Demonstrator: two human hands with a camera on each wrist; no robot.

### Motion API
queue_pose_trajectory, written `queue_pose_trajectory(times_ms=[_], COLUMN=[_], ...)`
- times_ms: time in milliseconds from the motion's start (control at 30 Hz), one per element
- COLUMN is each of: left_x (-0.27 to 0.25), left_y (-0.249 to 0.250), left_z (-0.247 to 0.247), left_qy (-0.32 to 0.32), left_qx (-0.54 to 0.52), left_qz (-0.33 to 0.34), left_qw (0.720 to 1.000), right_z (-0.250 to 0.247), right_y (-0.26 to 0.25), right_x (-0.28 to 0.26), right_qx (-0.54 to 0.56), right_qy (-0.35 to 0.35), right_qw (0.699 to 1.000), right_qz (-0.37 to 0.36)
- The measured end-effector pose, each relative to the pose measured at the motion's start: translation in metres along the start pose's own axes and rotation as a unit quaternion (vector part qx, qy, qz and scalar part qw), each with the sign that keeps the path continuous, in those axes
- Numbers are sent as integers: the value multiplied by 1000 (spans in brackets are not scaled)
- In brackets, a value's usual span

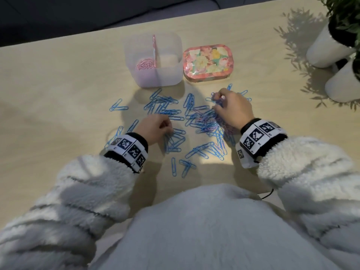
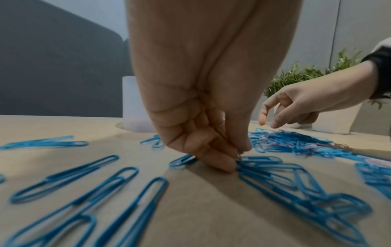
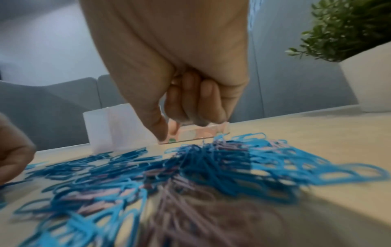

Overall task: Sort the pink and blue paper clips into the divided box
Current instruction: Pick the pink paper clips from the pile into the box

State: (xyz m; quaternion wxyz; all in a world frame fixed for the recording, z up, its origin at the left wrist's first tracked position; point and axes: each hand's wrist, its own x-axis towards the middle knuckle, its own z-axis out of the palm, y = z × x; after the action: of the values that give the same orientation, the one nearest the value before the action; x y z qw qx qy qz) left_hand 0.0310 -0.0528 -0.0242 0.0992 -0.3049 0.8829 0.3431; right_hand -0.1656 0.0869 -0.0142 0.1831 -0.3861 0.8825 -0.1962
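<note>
A translucent divided box (image 1: 169, 75) stands at the back of the table, with pink clips (image 1: 145, 64) in its left compartment; the right compartment looks empty. Blue paper clips (image 1: 167, 108) lie scattered in front of it, and a denser pile (image 1: 206, 121) mixes blue clips with a few pink ones (image 3: 95, 207). My left hand (image 1: 169, 127) is down on the table, and its fingertips (image 2: 230, 165) pinch the end of a blue clip (image 2: 262, 158). My right hand (image 1: 218, 104) hovers over the pile's far right with fingers loosely curled (image 2: 267, 122) and nothing visibly held.
A floral tin lid (image 1: 207, 62) lies right of the box. Two white pots with green plants (image 1: 331, 47) stand at the table's right end. The table's far edge runs just behind the box. Loose blue clips (image 1: 183, 166) also lie near my body.
</note>
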Motion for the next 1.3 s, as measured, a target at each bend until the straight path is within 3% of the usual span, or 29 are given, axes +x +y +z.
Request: queue_pose_trajectory(times_ms=[133,267,367,467,533,567,600,667,733,800,933,1067,1100,1167,1233,1300], left_x=[2,7,12,17,20,21,22,26,31,35,35,33,33,34,37,42], left_y=[6,12,14,22,30,34,37,43,50,53,50,46,49,59,68,73], left_z=[-4,-6,-3,-3,-5,-5,-6,-2,6,14,21,14,13,16,24,30], left_qy=[30,42,15,-4,-15,-17,-16,-13,-12,-2,18,33,39,41,23,7], left_qx=[-31,-148,-211,-376,-469,-481,-464,-365,-255,-160,-21,33,34,22,15,23], left_qz=[35,35,10,-66,-124,-145,-155,-130,-81,-49,-10,-10,-6,6,12,6], left_qw=[998,987,977,924,874,864,872,922,964,986,1000,999,999,999,1000,1000], right_z=[11,18,27,33,28,23,16,2,-10,-17,-22,-20,-18,-12,-7,-4], right_y=[-26,-36,-36,-35,-34,-33,-31,-21,-5,9,26,32,31,28,25,21], right_x=[11,22,26,27,27,27,26,23,18,9,-5,-12,-13,-14,-15,-18], right_qx=[-61,-119,-43,32,79,109,135,209,300,357,427,499,493,431,313,175], right_qy=[-60,-116,-153,-206,-208,-195,-172,-145,-155,-163,-164,-158,-151,-132,-129,-140], right_qw=[995,986,987,978,975,975,976,967,939,913,875,832,838,883,939,974], right_qz=[-58,-11,13,11,4,5,8,31,67,106,162,183,177,133,55,-16])
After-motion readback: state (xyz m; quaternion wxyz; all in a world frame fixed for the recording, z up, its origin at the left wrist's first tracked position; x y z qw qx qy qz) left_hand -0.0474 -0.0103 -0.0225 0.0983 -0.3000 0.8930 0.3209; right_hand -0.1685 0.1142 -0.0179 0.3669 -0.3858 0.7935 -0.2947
